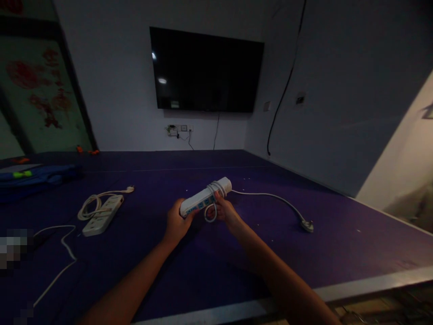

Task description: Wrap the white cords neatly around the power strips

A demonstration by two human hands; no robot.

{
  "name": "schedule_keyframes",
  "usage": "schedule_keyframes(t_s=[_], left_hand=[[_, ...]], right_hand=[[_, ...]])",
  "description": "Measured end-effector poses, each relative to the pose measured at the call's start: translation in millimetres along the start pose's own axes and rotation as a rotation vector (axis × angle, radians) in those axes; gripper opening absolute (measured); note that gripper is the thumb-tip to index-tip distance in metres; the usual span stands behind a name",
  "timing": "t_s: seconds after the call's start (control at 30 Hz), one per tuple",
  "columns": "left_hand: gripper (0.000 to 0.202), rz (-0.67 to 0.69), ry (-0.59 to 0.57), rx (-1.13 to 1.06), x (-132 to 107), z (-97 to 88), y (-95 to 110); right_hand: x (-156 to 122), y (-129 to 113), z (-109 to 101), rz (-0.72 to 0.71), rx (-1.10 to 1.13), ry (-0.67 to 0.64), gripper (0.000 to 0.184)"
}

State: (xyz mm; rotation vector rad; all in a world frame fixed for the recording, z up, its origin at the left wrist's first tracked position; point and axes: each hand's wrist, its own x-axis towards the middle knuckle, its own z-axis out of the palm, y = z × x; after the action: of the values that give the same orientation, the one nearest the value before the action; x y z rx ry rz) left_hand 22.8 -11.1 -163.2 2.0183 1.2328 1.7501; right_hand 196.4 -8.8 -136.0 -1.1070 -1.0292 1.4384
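Observation:
A white power strip (198,198) with blue sockets is held tilted above the purple tabletop, its right end higher. My left hand (177,221) is closed around its left end. Near the other end, my right hand (223,210) is closed on the white cord (218,186), which wraps round the strip in several turns. A small loop of cord hangs below the right fingers. From the strip's right end the cord runs out to a plug (307,225) lying on the table.
Another white power strip (101,216) lies to the left with its cord coiled on it. Farther left are a loose white cable (69,248) and blue cloth (43,176). A television (206,70) hangs on the back wall; a black cable (287,83) dangles at the right.

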Motion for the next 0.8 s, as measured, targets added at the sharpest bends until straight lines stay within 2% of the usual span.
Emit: schedule_keyframes(t_s=[0.13,0.27,0.37,0.57,0.8], left_hand=[[0.03,0.116,0.114,0.09,-3,-0.3,-2],[0.029,0.171,0.171,0.15,-4,1.0,-8],[0.029,0.22,0.204,0.214,1,-3.8,-15],[0.031,0.54,0.071,0.34,7,-15.9,-37],[0.038,0.662,-0.036,0.454,8,-16.6,-40]], right_hand=[[-1,-6,-4,0.039,-0.054,-0.068,0.048],[-1,-9,-5,0.07,-0.153,-0.098,0.049],[-4,-10,-3,0.084,-0.213,-0.09,0.057],[-4,-2,2,-0.129,-0.325,-0.012,0.062],[1,3,0,-0.113,-0.262,0.011,0.07]])
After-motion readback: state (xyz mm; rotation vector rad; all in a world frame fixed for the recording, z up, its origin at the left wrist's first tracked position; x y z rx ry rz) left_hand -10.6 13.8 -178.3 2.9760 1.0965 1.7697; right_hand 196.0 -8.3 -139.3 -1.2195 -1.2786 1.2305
